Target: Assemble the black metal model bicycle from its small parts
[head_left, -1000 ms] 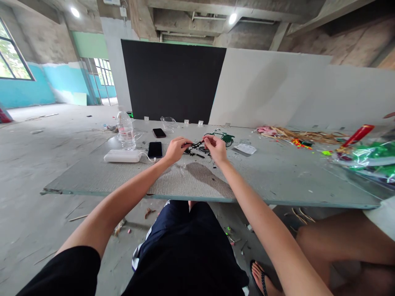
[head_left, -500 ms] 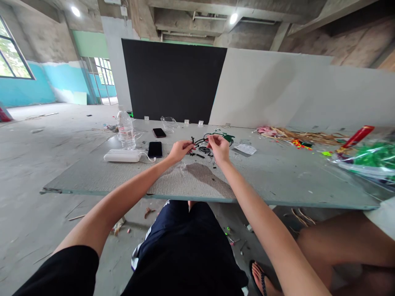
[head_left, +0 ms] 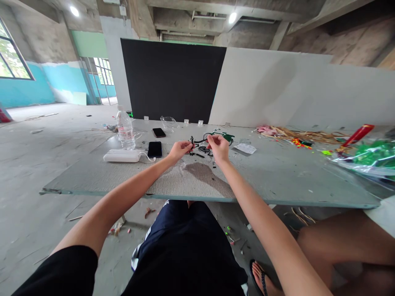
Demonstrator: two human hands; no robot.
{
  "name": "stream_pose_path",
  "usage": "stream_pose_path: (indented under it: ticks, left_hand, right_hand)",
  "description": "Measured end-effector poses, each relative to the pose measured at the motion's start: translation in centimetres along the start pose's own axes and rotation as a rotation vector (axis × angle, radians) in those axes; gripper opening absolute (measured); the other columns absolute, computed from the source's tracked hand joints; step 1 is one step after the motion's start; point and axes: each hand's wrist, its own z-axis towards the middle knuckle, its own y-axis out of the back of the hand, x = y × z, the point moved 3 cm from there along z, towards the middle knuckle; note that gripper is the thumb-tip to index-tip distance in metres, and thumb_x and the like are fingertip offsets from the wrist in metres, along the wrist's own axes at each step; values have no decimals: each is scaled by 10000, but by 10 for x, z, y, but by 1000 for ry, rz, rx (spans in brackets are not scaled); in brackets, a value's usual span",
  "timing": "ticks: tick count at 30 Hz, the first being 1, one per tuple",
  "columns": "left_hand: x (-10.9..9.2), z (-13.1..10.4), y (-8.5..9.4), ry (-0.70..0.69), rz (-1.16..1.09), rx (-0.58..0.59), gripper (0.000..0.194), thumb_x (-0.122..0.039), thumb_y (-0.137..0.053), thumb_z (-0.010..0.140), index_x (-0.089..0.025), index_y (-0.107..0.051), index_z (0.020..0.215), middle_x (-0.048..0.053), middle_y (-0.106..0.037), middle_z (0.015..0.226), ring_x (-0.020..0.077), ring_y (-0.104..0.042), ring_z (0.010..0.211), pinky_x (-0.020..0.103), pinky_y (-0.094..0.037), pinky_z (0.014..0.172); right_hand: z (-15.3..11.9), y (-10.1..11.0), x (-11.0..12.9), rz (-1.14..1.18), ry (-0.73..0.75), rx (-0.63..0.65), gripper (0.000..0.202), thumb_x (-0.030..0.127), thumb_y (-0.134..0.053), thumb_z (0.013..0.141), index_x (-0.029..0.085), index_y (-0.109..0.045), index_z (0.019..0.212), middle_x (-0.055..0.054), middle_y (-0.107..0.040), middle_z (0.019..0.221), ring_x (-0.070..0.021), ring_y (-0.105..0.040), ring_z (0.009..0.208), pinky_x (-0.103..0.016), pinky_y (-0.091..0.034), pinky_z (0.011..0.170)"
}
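Between my two hands is a thin black part [head_left: 200, 142], held above the table. My left hand [head_left: 181, 149] pinches its left end, where a small upright black piece stands. The fingers of my right hand [head_left: 218, 148] are closed at its right end. Just beyond my right hand stands a small green model bicycle [head_left: 227, 137]. Below the held part, a black wheel-like piece [head_left: 204, 149] and a short black bar [head_left: 200, 156] lie on the table, with several tiny dark bits around them.
Left on the table [head_left: 265, 172] are two phones [head_left: 154, 149] [head_left: 159, 132], a white power strip [head_left: 121, 156] and a plastic bottle [head_left: 125, 131]. A paper slip [head_left: 245, 148] lies right of the bicycle. Farther right are dried strips and a green bundle [head_left: 375, 158]. A person's bare leg [head_left: 345, 238] is at the right.
My left hand has shifted slightly left and down, and the small black piece at its fingertips now stands more upright. My right hand has barely moved.
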Motion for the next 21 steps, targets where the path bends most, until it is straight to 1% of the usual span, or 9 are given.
stream_pose_path:
  ticks: [4, 8, 11, 14, 17, 21]
  left_hand:
    - [-4, -2, -3, -27, 62, 31, 420, -528, -769, 752, -131, -727, 881, 83, -741, 865, 145, -647, 780, 292, -518, 756]
    - [-8, -4, -5, -61, 132, 63, 424, -538, -757, 754, -130, -726, 863, 89, -739, 851, 150, -628, 754, 285, -492, 711]
    - [-10, -5, -8, -90, 153, 122, 401, -509, -740, 776, -119, -725, 866, 87, -733, 849, 147, -621, 741, 280, -473, 697]
    - [-10, -5, -9, -114, 207, 157, 350, -463, -720, 803, -114, -712, 826, 63, -706, 776, 139, -601, 702, 273, -451, 678]
    - [-12, -6, -10, -151, 279, 162, 318, -437, -680, 838, -121, -690, 796, 49, -681, 735, 138, -587, 679, 267, -437, 658]
    - [-15, -8, -11, -208, 369, 121, 299, -434, -653, 870, -139, -701, 877, 62, -699, 792, 159, -611, 725, 273, -449, 680]
  right_hand:
    - [-2, -3, 4, -13, -18, 45, 481, 684, -754, 723, 224, -631, 797, -31, -679, 729, -150, -579, 551, -313, -528, 562]
    - [-4, -4, 6, -14, -24, 72, 500, 705, -757, 703, 227, -634, 780, -31, -685, 723, -158, -593, 551, -322, -539, 569]
    - [-5, -7, 4, -17, -41, 157, 490, 693, -775, 691, 224, -655, 769, -18, -666, 684, -159, -598, 550, -318, -539, 558]
    - [-8, -12, 3, -21, -69, 264, 479, 666, -805, 670, 213, -685, 774, -15, -666, 675, -156, -606, 563, -308, -548, 561]
    - [-11, -15, 2, 10, -110, 290, 489, 652, -832, 638, 203, -693, 771, -20, -685, 695, -153, -620, 583, -310, -573, 596]
    - [-12, -16, 2, 71, -177, 292, 490, 640, -851, 616, 211, -684, 783, -16, -688, 690, -163, -638, 603, -323, -584, 621]
